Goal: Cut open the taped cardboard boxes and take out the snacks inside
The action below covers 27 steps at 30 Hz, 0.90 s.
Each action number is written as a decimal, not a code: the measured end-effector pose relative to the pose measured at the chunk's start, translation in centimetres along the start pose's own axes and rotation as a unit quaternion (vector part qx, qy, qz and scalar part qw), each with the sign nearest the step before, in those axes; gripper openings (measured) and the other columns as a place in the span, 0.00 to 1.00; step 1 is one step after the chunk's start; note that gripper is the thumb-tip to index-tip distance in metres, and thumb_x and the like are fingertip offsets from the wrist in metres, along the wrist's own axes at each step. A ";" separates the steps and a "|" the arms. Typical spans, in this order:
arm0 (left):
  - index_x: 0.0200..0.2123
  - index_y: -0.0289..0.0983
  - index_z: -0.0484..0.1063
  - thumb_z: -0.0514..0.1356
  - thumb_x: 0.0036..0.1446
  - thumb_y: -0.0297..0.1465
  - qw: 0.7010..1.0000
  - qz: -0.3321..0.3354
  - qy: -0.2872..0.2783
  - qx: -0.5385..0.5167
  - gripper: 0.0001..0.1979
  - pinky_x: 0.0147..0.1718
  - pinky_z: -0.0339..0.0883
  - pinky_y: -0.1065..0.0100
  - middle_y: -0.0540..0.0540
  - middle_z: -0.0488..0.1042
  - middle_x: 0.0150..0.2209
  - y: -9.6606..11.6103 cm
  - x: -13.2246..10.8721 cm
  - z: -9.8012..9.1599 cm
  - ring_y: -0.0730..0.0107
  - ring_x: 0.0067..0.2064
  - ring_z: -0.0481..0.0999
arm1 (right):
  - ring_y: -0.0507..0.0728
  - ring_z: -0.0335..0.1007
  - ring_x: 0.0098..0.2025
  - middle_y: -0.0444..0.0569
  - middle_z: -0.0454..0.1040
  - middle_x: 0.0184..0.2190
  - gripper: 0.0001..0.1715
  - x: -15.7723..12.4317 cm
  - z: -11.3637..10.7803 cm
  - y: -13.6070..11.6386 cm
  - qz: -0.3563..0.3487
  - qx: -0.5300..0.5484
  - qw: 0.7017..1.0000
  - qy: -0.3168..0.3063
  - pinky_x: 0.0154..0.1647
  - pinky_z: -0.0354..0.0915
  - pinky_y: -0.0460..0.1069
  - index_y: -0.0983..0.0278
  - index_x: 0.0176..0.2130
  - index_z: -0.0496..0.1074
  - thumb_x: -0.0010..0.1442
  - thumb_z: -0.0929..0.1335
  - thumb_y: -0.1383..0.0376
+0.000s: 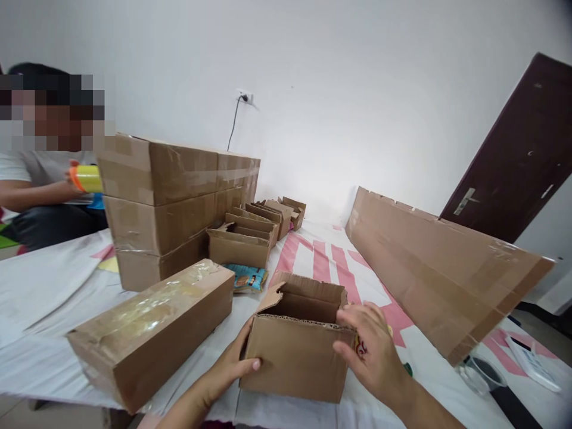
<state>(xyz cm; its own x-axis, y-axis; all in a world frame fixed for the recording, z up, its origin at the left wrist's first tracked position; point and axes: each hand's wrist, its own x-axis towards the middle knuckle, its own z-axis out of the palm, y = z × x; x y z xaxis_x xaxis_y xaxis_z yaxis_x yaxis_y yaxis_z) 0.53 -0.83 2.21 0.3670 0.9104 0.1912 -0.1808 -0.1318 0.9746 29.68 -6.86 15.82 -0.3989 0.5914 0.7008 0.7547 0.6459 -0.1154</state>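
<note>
While hands [230, 364] [375, 351] clasp it, open, rectangular corrugated box [292, 357]

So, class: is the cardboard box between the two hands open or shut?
Open: the box has its flaps raised, showing the hollow inside; left hand and right hand touch its sides.

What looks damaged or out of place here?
The open cardboard box between the left hand and right hand has a ragged top edge and one bent flap. A snack packet lies loose behind it.

Striped sheet [322, 262] with cardboard boxes [179, 202], snack packet [246, 277]
</note>
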 end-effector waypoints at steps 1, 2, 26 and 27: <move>0.67 0.42 0.46 0.66 0.41 0.55 1.000 0.000 -0.002 0.000 0.54 0.62 0.51 0.47 0.40 0.56 0.66 -0.1 0.0 0.0 0.42 0.65 0.55 | 0.60 0.71 0.42 0.50 0.76 0.38 0.11 0.7 0.2 -0.4 0.016 0.016 0.999 -0.024 0.49 0.62 0.58 0.60 0.44 0.70 0.65 0.63 0.60; 0.67 0.41 0.45 0.66 0.40 0.54 1.000 -0.001 -0.005 0.002 0.55 0.62 0.51 0.47 0.40 0.55 0.67 -0.2 0.0 -0.1 0.41 0.66 0.54 | 0.58 0.71 0.38 0.48 0.76 0.33 0.10 1.4 0.5 -0.6 0.043 0.030 0.998 -0.041 0.45 0.63 0.55 0.60 0.39 0.71 0.66 0.61 0.62; 0.68 0.41 0.41 0.66 0.39 0.56 1.000 0.000 -0.013 0.002 0.59 0.63 0.49 0.47 0.40 0.48 0.69 -0.9 0.1 -0.3 0.42 0.68 0.44 | 0.56 0.67 0.37 0.50 0.72 0.34 0.12 3.5 2.6 0.1 -0.034 -0.091 0.994 0.039 0.38 0.66 0.52 0.63 0.37 0.72 0.64 0.60 0.71; 0.68 0.41 0.42 0.66 0.38 0.56 1.000 0.001 -0.013 0.003 0.59 0.63 0.49 0.47 0.40 0.48 0.69 -1.0 0.1 -0.4 0.42 0.68 0.44 | 0.56 0.68 0.36 0.50 0.72 0.34 0.12 3.4 2.8 -0.1 -0.039 -0.099 0.994 0.033 0.37 0.66 0.51 0.63 0.38 0.72 0.65 0.60 0.72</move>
<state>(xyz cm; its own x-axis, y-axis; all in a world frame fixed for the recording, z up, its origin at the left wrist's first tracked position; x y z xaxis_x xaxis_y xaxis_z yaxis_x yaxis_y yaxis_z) 0.41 -0.48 1.25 0.3895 0.9000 0.1958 -0.1766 -0.1357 0.9749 26.85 -3.56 16.26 -0.4307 0.5057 0.7475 0.8129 0.5772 0.0778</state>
